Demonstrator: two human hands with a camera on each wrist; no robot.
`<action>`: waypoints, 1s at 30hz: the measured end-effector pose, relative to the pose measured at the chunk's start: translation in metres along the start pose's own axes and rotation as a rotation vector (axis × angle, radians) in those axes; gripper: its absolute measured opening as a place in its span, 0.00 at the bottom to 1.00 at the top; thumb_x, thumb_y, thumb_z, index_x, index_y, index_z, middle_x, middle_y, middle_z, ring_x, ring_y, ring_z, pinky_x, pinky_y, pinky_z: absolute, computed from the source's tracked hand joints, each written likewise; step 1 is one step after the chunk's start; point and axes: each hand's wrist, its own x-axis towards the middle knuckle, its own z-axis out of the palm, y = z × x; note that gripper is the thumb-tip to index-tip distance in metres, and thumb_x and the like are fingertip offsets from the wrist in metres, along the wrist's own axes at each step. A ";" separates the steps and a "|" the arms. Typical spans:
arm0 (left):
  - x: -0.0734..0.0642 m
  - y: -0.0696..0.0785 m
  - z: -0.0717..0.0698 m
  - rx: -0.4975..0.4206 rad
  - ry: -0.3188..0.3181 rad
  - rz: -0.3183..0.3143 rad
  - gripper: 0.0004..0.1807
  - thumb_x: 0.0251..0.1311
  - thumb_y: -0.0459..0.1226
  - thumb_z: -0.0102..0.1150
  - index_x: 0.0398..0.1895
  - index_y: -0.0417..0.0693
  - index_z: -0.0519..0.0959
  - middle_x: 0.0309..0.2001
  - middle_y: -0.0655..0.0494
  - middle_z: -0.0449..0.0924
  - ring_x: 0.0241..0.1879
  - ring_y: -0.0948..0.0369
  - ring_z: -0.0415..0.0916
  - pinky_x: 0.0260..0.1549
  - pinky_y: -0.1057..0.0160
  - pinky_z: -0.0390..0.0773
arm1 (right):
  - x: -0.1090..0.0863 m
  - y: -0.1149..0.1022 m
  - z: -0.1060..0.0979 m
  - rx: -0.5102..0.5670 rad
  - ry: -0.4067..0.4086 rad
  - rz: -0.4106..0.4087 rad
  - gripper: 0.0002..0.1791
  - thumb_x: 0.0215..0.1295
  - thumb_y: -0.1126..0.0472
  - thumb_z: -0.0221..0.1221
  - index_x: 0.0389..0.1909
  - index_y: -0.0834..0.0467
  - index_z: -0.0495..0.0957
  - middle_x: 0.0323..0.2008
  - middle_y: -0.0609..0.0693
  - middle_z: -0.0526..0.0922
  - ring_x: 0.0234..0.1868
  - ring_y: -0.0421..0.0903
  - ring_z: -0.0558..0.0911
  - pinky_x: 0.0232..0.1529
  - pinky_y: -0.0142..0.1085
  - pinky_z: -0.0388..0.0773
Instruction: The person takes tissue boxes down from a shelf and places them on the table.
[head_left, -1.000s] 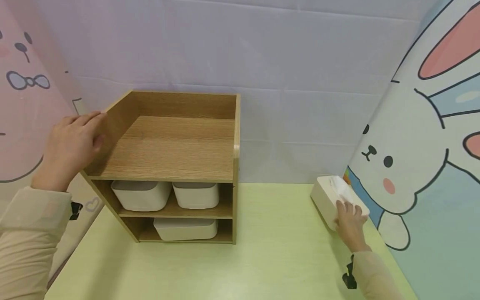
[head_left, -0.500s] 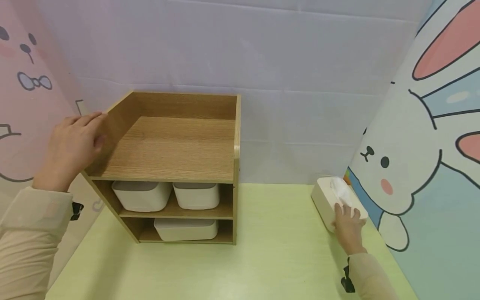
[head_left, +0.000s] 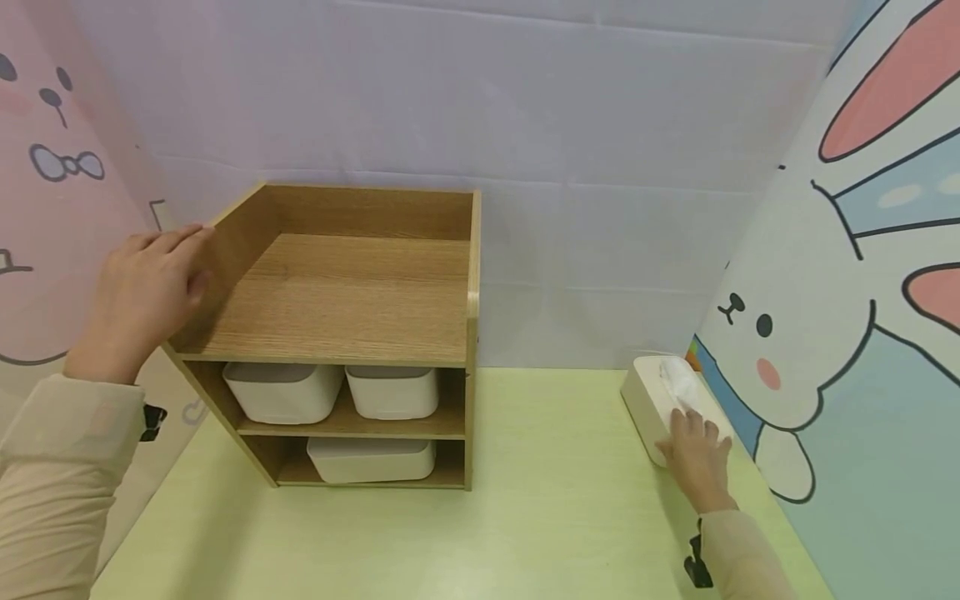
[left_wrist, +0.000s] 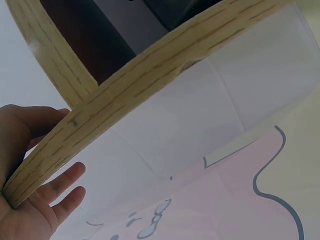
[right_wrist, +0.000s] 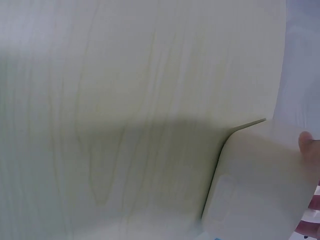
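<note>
Tissue box (head_left: 652, 406), right fingers (head_left: 695, 429) half-curled, gripping

Nursery-like screened nook; cartoon rabbit print (head_left: 817, 350), creased pale backdrop (head_left: 615, 125)

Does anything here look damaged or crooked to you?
Two small things. In the left wrist view, the edge of the wooden shelf unit shows what looks like a small chip. The bottom white bin also seems slightly skewed: its lower front edge slants against the shelf's front. I see no spill.
</note>
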 end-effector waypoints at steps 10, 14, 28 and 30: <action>0.001 0.001 0.001 0.006 0.010 -0.008 0.25 0.47 0.27 0.54 0.53 0.36 0.71 0.50 0.35 0.75 0.46 0.35 0.68 0.46 0.39 0.68 | 0.012 -0.017 -0.015 -0.034 0.068 -0.015 0.27 0.50 0.60 0.64 0.48 0.69 0.69 0.46 0.71 0.73 0.43 0.72 0.72 0.42 0.71 0.64; 0.001 0.000 0.000 0.006 -0.022 -0.016 0.25 0.48 0.27 0.53 0.54 0.37 0.70 0.51 0.35 0.74 0.47 0.35 0.68 0.47 0.38 0.67 | 0.018 -0.025 -0.021 -0.035 0.053 -0.032 0.29 0.51 0.59 0.63 0.51 0.69 0.67 0.48 0.71 0.72 0.46 0.71 0.71 0.45 0.70 0.64; 0.000 0.002 -0.002 0.016 -0.031 -0.027 0.25 0.48 0.27 0.54 0.54 0.36 0.71 0.52 0.35 0.74 0.47 0.35 0.68 0.46 0.38 0.68 | 0.036 -0.059 -0.034 0.049 0.043 -0.150 0.29 0.53 0.59 0.62 0.53 0.69 0.68 0.49 0.68 0.72 0.50 0.67 0.72 0.49 0.65 0.66; 0.000 0.001 -0.002 0.015 -0.035 -0.030 0.25 0.49 0.27 0.54 0.54 0.36 0.70 0.52 0.35 0.74 0.47 0.35 0.68 0.47 0.38 0.67 | 0.039 -0.064 -0.036 0.063 0.037 -0.174 0.28 0.53 0.59 0.62 0.53 0.68 0.68 0.50 0.67 0.73 0.51 0.66 0.71 0.50 0.65 0.65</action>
